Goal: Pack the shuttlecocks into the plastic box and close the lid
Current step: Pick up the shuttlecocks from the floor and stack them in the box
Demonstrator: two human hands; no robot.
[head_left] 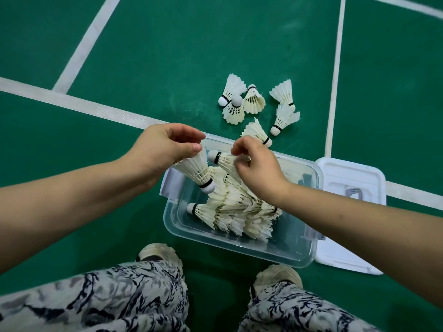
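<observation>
A clear plastic box [203, 238] sits open on the green floor, holding a pile of white feather shuttlecocks [239, 212]. My left hand [165, 144] grips one shuttlecock [196, 171] by its feathers over the box's far left corner, cork pointing down. My right hand [259, 168] pinches another shuttlecock [221, 159] by its feathers, cork pointing left, above the pile. Several loose shuttlecocks [254, 101] lie on the floor just beyond the box. The white lid [352, 173] rests flat on the floor to the right of the box.
White court lines [79, 104] cross the green floor. My two shoes [158, 252] and patterned trouser legs are at the bottom, close to the box's near edge.
</observation>
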